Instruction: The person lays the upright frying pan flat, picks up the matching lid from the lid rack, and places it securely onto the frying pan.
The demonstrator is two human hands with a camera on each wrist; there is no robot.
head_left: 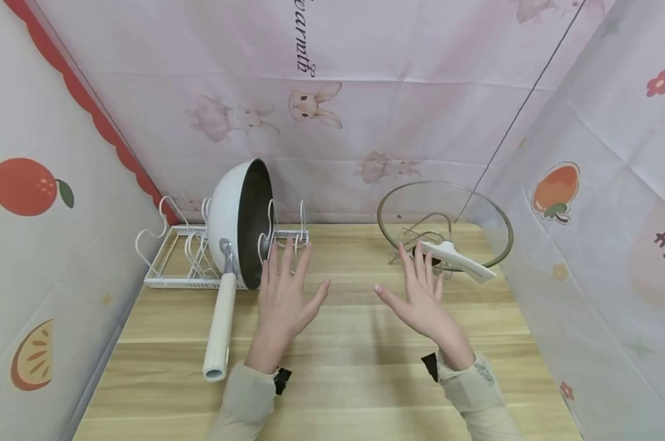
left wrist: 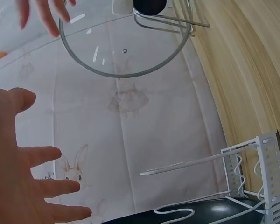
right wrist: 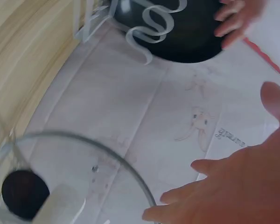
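Both hands are held out above the table with fingers spread, and neither holds anything. My left hand (head_left: 283, 300) is just right of a white frying pan (head_left: 222, 214) with a dark inside, which stands on its side in a white wire rack (head_left: 184, 282). The pan's cream handle (head_left: 220, 331) points toward me. My right hand (head_left: 423, 300) is in front of a glass lid (head_left: 443, 202), its fingertips overlapping the lid's white handle (head_left: 459, 260) in the head view. The lid leans upright in a thin wire stand (right wrist: 14, 140). In the left wrist view the left fingers (left wrist: 58, 189) are straight and apart.
The wooden table (head_left: 354, 380) runs up to a printed cloth backdrop (head_left: 354, 122) with rabbits. Cloth walls with fruit prints close off the left side (head_left: 51, 263) and the right side (head_left: 597, 275). Curved wire dividers (head_left: 161, 226) rise from the rack left of the pan.
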